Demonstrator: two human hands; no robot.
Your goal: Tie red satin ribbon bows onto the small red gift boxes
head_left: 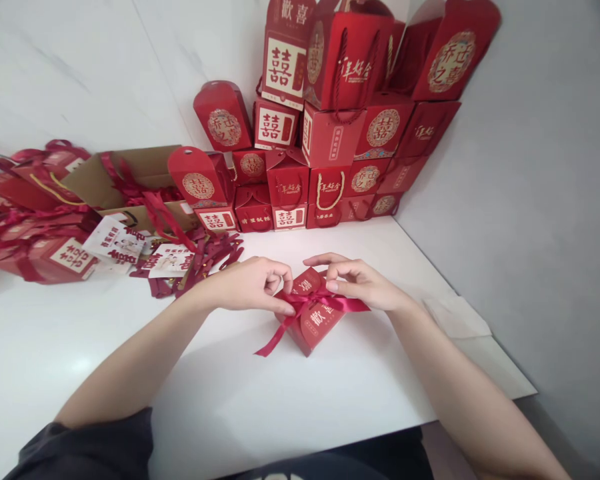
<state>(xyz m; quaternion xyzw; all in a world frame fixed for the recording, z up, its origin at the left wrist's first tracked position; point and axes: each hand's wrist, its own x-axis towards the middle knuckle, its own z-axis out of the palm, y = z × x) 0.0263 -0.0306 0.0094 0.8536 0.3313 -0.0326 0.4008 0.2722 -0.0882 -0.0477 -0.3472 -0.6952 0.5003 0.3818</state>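
In the middle of the white table stands a small red gift box (323, 321) with Chinese characters on its folded top flaps. A dark pink satin ribbon (277, 339) is tied round it in a bow, its tails hanging out to the left and right. My left hand (260, 285) is closed at the bow's left side, thumb and curled fingers on the ribbon. On the opposite side, my right hand (357, 283) pinches the ribbon between thumb and bent fingers, the index finger stretched over the box. The fingers partly cover the loops.
Stacked red gift boxes (287, 177) rise against the wall behind. To the left are an open brown carton (93, 180) with ribbons, cards (173, 260) on a pile of maroon ribbons (215, 257), and ribboned boxes (55, 257). A pale sheet (457, 317) lies by the right wall.
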